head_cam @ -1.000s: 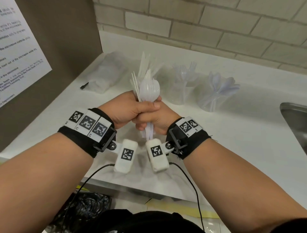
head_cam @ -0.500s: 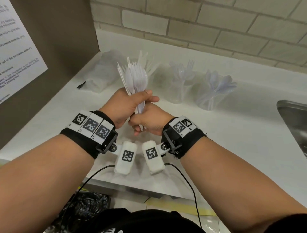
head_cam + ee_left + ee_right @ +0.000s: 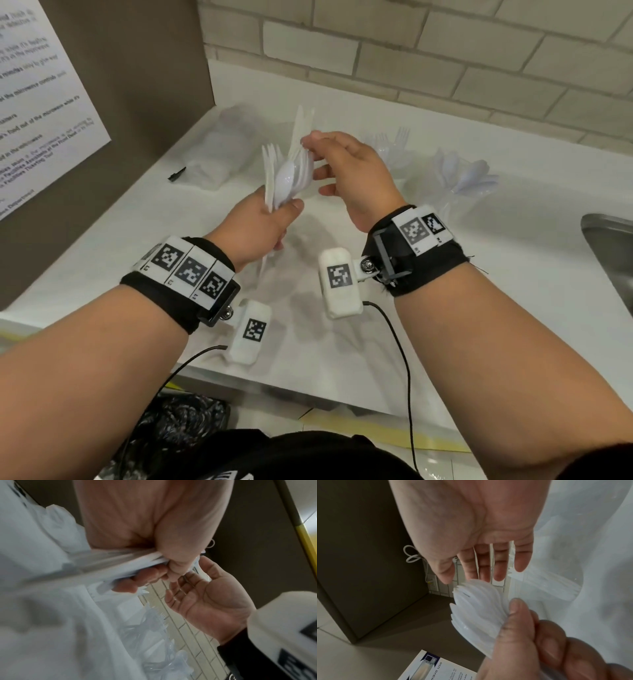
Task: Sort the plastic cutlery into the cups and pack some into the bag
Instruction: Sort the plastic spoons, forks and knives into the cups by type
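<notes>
We hold the bundle of plastic cutlery upright above the worktop, left of centre; the left hand provides the grip, fingers and thumb clamped around the handles, so that spoon bowls and fork tines fan out at the top. The change from a second ago is this: both hands then gripped the handles together; the right hand has since released them and risen to the heads of the bundle, fingers straight and spread, holding nothing, its fingertips just beside the tines. We judge that the bundle has passed to a single grip, and that the right hand is free to pick one piece out for sorting.

Outward from the bundle: three clear cups stand in a row along the back of the worktop; the knife cup is partly hidden behind the bundle and the fork cup behind the right hand; the spoon cup stands to the right. A clear bag lies at the left, against the brown panel; a sink shows at the right edge. The raised right hand stands between the bundle and the fork cup.
</notes>
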Action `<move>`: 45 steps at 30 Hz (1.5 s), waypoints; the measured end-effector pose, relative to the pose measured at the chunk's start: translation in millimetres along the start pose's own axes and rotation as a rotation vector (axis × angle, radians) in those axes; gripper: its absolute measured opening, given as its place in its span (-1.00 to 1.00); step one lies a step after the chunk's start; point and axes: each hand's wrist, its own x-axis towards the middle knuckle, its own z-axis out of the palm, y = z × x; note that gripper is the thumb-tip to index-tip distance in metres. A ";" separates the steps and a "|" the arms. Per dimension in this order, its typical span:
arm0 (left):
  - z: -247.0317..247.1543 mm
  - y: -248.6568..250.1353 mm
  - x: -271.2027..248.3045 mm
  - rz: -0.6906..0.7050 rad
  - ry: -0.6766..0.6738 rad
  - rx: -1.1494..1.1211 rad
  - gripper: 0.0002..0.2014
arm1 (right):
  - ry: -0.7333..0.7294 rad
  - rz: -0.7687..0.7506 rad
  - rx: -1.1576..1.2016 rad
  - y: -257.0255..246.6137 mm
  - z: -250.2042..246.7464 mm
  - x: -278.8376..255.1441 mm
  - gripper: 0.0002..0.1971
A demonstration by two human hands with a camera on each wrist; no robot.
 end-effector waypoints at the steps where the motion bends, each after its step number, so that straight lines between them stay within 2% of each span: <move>1: 0.2 -0.5 0.6 -0.003 0.003 0.053 -0.87 | 0.004 -0.003 -0.015 0.8 0.7 0.0 -0.83; 4: 1.7 1.5 2.0 0.012 0.008 0.266 -0.68 | 0.040 -0.048 -0.088 5.7 3.1 -0.2 -0.80; 7: 2.8 4.2 2.7 0.008 0.033 0.365 -0.60 | 0.065 -0.028 -0.145 6.2 3.0 1.7 -0.76; 10: 3.9 4.9 3.5 -0.021 0.068 0.390 -0.61 | 0.052 -0.014 -0.218 1.9 2.0 4.9 -0.83; 17: 5.2 6.8 8.6 -0.049 0.098 0.496 -0.81 | 0.124 -0.090 -0.276 -8.4 -7.6 10.8 -0.86; 23: 6.9 5.9 5.6 -0.076 0.111 0.530 -0.68 | 0.199 -0.141 -0.391 5.7 -6.5 14.7 -0.87; 26: 8.8 5.1 5.6 -0.084 0.107 0.518 -0.64 | 0.173 -0.111 -0.399 4.2 -6.0 14.5 -0.83; 28: 8.6 5.8 6.2 -0.086 0.105 0.517 -0.64 | 0.173 -0.082 -0.362 2.1 -6.5 13.7 -0.77; 31: 8.2 6.0 7.7 -0.082 0.099 0.528 -0.67 | 0.270 -0.025 -0.160 0.0 -6.8 13.1 -0.80; 33: 8.1 6.4 9.2 -0.084 0.106 0.528 -0.72 | 0.219 0.030 -0.008 1.9 -3.4 10.4 -0.80; 35: 8.4 6.7 10.5 -0.081 0.120 0.520 -0.73 | 0.128 0.060 0.032 7.1 1.8 7.3 -0.82; 38: 8.8 5.7 9.2 -0.086 0.118 0.526 -0.76 | 0.172 0.069 0.060 7.3 3.6 7.7 -0.88; 40: 9.2 3.8 7.2 -0.098 0.104 0.535 -0.81 | 0.324 0.017 0.213 -2.8 -2.5 10.0 -0.90; 42: 9.1 2.8 6.1 -0.109 0.096 0.546 -0.81 | 0.456 -0.116 0.445 -17.7 -11.8 11.2 -0.91; 43: 8.8 2.7 6.2 -0.111 0.096 0.548 -0.79 | 0.477 -0.183 0.505 -24.5 -14.6 10.2 -0.90; 45: 9.0 3.4 6.8 -0.115 0.101 0.544 -0.73 | 0.465 -0.246 0.432 -30.0 -14.7 8.8 -0.87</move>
